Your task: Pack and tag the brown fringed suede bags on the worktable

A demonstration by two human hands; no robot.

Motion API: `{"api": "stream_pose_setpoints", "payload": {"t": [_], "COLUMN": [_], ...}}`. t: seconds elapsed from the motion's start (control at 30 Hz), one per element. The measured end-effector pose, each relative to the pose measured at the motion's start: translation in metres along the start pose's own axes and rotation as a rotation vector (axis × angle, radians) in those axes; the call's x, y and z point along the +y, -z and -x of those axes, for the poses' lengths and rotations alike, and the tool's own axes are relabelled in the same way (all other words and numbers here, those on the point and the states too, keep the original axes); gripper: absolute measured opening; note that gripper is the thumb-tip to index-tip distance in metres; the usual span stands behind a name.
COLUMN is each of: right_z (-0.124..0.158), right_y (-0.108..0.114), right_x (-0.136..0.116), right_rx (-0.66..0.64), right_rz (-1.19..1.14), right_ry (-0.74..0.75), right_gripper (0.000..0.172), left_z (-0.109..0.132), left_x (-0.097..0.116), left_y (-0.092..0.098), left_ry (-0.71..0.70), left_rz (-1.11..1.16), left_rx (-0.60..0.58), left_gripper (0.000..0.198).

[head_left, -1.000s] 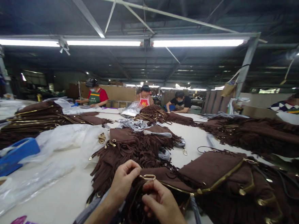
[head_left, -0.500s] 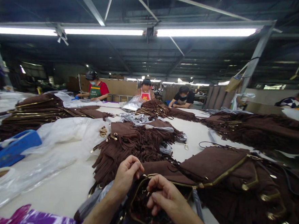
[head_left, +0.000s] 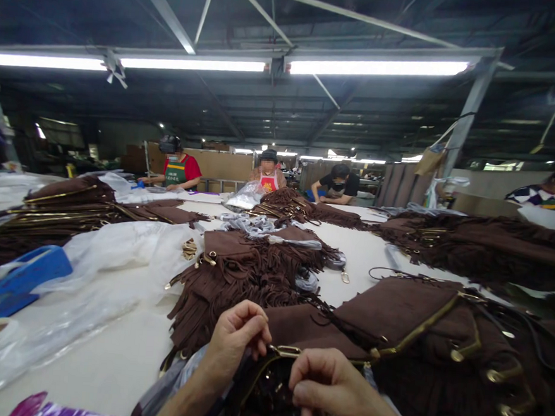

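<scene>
Two hands (head_left: 237,335) (head_left: 324,385) showing, four people (head_left: 180,168) (head_left: 270,181) (head_left: 340,186) (head_left: 531,195) working beyond the worktop (head_left: 121,371)
One blue tool (head_left: 20,284) and one pale roll (head_left: 7,344) are lying toward its left edge

- Left hand (head_left: 237,338): raised a little higher than the right, fingers curled inward, thumb (head_left: 256,325) near the bent forefinger.
- Right hand (head_left: 325,382): fingers loosely bent, tips turned toward the left hand; the grip of either is hard to tell.
- Hands apart, just beside each other.
- Left forearm (head_left: 188,395) and right forearm (head_left: 381,415): bare, slanting inward.
</scene>
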State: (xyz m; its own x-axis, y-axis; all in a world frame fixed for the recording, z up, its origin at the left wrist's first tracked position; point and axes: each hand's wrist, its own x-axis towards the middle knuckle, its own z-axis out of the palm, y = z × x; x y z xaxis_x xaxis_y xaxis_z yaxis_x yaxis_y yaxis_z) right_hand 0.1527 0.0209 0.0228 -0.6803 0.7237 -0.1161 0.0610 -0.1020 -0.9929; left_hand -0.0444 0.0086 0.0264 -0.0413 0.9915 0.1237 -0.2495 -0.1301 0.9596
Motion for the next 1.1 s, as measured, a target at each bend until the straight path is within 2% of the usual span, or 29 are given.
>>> {"api": "stream_pose_setpoints", "payload": {"t": [0.1, 0.2, 0.37, 0.63, 0.7, 0.83, 0.97, 1.1], "right_z": [0.0, -0.002, -0.011, -0.016, -0.018, -0.023, -0.025, -0.021], "right_y": [0.002, 0.002, -0.001, -0.003, -0.004, -0.006, -0.007, -0.005], "right_x": [0.0, 0.001, 0.009, 0.007, 0.009, 0.016, 0.017, 0.013], "right_rx": [0.01, 0.088, 0.235, 0.39, 0.362, 0.267, 0.333, 0.334], "right_rz": [-0.117, -0.146, -0.048, 0.078, 0.043, -0.197, -0.399, -0.393], "right_ry": [0.049, 0.12, 0.293, 0.423, 0.417, 0.269, 0.251, 0.248], "right_gripper": [0.017, 0.023, 0.038, 0.045, 0.045, 0.044, 0.047, 0.042], "left_z": [0.004, 0.005, 0.003, 0.006, 0.009, 0.013, 0.014, 0.014], "left_x": [0.001, -0.002, -0.01, -0.013, -0.013, -0.015, -0.015, -0.017], "left_y": [-0.003, -0.005, -0.01, -0.014, -0.014, -0.016, -0.016, -0.013], "left_ry": [0.036, 0.047, 0.045, 0.024, 0.004, -0.014, 0.0, 0.009], "left_rz": [0.028, 0.034, 0.025, -0.137, -0.211, -0.3, -0.296, -0.285], "left_rx": [-0.061, -0.086, -0.09, -0.092, -0.101, -0.119, -0.119, -0.119], "left_gripper": [0.033, 0.036, 0.039, 0.034, 0.032, 0.032, 0.034, 0.035]}}
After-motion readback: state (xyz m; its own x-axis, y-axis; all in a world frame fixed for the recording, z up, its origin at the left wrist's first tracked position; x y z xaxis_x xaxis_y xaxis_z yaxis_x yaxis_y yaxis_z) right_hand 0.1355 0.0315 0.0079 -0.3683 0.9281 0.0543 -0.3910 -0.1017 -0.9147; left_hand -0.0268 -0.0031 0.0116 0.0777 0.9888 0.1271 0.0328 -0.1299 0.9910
